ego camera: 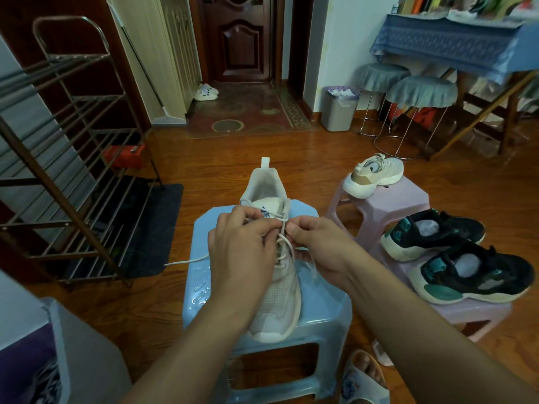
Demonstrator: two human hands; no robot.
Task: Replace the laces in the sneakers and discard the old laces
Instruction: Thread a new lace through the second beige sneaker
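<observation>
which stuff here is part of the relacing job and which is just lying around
In the job:
white sneaker on the blue stool
white lace
left hand and right hand, both pinching the lace
other white sneaker
black sneakers
waste bin

Lying about:
shoe rack
covered stools
white sandals

Wood floor (233,158) carried three plastic stools. Blue stool (303,214) sat centre, with a white sneaker (277,304) lengthwise on top, heel away from camera. Pink stool (408,199) stood just beside it on the right, holding a second white sneaker (374,174). Another pink stool (472,313), nearer the camera, held two black sneakers (455,255). Also on the floor: metal shoe rack (73,170) on a dark mat (157,228), grey bin (339,112), patterned rug (242,112).
</observation>
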